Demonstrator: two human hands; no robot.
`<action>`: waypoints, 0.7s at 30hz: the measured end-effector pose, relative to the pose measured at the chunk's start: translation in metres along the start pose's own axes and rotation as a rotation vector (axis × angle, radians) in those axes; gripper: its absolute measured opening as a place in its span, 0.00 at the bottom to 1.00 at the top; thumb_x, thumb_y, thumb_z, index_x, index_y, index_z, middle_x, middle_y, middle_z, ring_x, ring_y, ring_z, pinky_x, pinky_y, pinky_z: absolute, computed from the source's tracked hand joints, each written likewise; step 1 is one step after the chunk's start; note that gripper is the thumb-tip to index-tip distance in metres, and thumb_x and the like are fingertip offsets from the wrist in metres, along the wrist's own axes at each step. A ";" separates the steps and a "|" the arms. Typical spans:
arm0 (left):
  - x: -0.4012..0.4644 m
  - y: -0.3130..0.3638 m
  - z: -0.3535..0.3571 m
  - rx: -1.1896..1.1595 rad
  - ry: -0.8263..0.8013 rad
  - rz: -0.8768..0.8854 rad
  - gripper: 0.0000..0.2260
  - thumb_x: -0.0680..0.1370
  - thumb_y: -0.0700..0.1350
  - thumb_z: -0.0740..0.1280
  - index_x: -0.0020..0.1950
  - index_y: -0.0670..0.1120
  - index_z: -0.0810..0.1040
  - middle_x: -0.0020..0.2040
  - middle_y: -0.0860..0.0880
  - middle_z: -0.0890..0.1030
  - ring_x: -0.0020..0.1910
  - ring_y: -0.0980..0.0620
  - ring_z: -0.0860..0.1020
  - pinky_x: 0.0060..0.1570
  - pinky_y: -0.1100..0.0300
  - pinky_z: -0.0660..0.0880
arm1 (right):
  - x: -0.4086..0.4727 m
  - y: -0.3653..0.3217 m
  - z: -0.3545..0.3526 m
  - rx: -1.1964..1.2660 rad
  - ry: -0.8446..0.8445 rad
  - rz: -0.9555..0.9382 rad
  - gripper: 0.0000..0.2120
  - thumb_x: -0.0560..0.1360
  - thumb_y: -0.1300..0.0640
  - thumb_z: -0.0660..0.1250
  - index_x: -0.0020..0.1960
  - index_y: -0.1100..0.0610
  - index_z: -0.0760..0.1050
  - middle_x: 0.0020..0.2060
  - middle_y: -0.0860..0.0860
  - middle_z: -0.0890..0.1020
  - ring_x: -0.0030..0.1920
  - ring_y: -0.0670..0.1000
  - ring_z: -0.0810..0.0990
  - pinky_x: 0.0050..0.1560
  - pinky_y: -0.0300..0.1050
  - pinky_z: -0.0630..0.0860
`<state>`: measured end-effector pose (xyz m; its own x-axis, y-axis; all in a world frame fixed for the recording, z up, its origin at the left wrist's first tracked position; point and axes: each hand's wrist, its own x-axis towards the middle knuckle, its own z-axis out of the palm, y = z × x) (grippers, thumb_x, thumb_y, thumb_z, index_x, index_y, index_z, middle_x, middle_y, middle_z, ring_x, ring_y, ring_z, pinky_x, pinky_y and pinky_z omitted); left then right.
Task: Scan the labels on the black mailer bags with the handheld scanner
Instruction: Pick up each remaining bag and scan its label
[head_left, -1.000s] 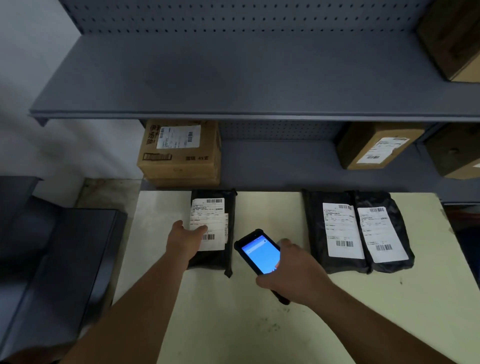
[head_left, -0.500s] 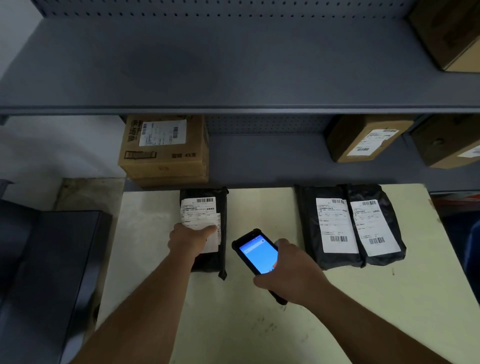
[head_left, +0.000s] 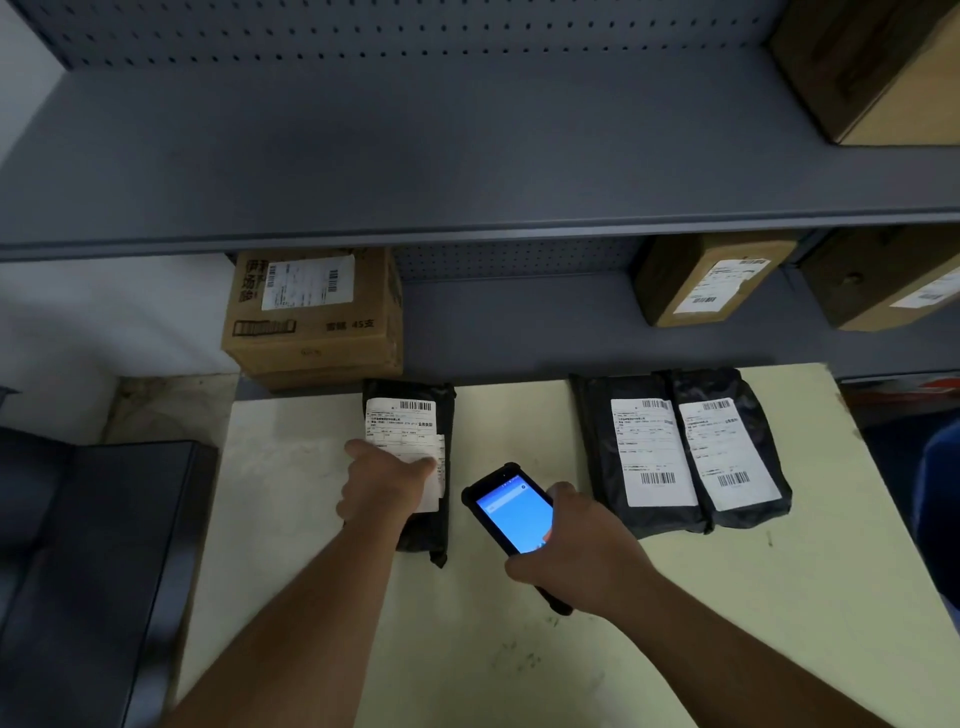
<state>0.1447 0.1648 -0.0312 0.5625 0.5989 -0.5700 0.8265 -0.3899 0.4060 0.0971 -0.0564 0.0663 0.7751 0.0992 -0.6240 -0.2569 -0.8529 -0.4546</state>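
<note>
Black bag (head_left: 422, 395) under left hand (head_left: 382, 480), palm flat on label (head_left: 410, 431). Scanner (head_left: 511, 506) gripped in right hand (head_left: 582, 558).

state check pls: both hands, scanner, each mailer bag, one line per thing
left hand: flat on the left mailer bag's label, pressing it down
right hand: gripping the scanner
scanner: held above the table, screen lit blue, facing up
left mailer bag: lying flat, label up, lower label part covered by the hand
middle mailer bag: flat, label up, untouched
right mailer bag: flat, label up, overlapping the middle one's edge
</note>
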 end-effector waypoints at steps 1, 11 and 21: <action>-0.004 0.003 0.002 0.022 0.006 0.004 0.36 0.69 0.56 0.80 0.64 0.47 0.61 0.67 0.41 0.78 0.62 0.36 0.80 0.60 0.43 0.76 | -0.001 0.003 -0.002 0.006 0.004 0.004 0.28 0.63 0.45 0.78 0.56 0.50 0.69 0.47 0.47 0.77 0.46 0.48 0.80 0.44 0.48 0.83; -0.012 0.016 0.004 -0.070 -0.079 -0.037 0.32 0.71 0.56 0.77 0.69 0.42 0.71 0.64 0.41 0.78 0.55 0.40 0.82 0.44 0.50 0.80 | -0.011 0.031 -0.029 0.009 0.039 0.020 0.27 0.64 0.44 0.78 0.55 0.51 0.69 0.46 0.47 0.76 0.46 0.47 0.79 0.41 0.44 0.78; -0.033 0.023 0.000 -0.248 -0.212 0.025 0.16 0.73 0.49 0.79 0.57 0.43 0.82 0.49 0.44 0.87 0.44 0.45 0.85 0.43 0.56 0.79 | -0.026 0.042 -0.040 0.003 0.049 0.002 0.28 0.63 0.44 0.78 0.56 0.52 0.70 0.48 0.48 0.77 0.48 0.49 0.80 0.47 0.49 0.83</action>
<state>0.1449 0.1359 -0.0027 0.5961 0.4223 -0.6829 0.7966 -0.2046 0.5688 0.0890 -0.1149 0.0888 0.8020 0.0720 -0.5930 -0.2604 -0.8513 -0.4555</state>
